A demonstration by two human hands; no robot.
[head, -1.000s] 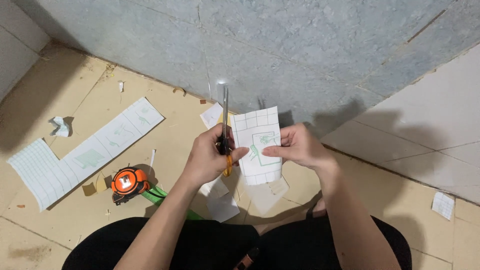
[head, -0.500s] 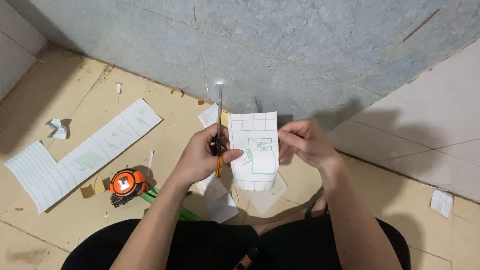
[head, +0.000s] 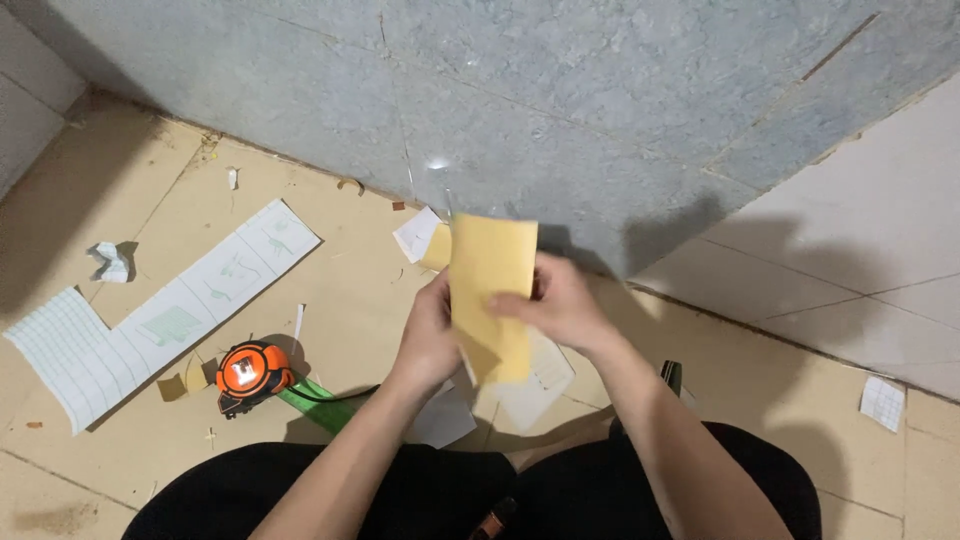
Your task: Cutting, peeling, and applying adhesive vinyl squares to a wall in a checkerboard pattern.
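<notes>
Head view showed both hands raised over the floor, the left hand [head: 428, 335] and right hand [head: 553, 305] each pinching the upright yellow-brown card [head: 490, 295] between them; an orange tape measure [head: 250, 372] lay lower left

1. Left hand [head: 428, 335] bare, no glove, ring or watch seen.
2. Right hand [head: 560, 305] bare, same.
3. Both forearms [head: 660, 440] uncovered, no sleeves in view.
4. Black trousers [head: 420, 500] over both legs, plain dark fabric, no pattern.
5. Small brownish detail at the trousers' middle seam, too unclear to tell.
</notes>
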